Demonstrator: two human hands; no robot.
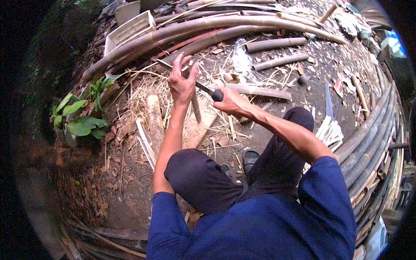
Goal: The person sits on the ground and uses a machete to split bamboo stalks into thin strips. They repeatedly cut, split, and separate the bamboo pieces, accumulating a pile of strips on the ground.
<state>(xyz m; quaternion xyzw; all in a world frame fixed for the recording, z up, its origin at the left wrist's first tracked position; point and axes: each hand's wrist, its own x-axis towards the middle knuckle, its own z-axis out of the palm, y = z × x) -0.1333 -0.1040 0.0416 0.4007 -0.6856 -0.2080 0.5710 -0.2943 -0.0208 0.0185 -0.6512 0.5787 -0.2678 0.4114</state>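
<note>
My right hand (pixel 233 102) is closed round the black handle of a long knife (pixel 204 88). Its dark blade slants up and left, passing by my left hand (pixel 182 85), and its tip shows beyond the fingers. The left fingers are curled around a short length of bamboo (pixel 196 109). A pale end of this piece shows between thumb and fingers, and its darker lower part hangs below the blade. Whether the edge touches the bamboo is hidden by my left hand. Below both hands a flat wooden board (pixel 200 131) lies among shavings.
Long bamboo poles (pixel 208 22) lie across the far side, near a white plastic crate (pixel 129 32). More poles (pixel 366 143) are stacked at right, beside pale split strips (pixel 328 133) and a saw blade (pixel 329 102). A green plant (pixel 82 125) grows at left.
</note>
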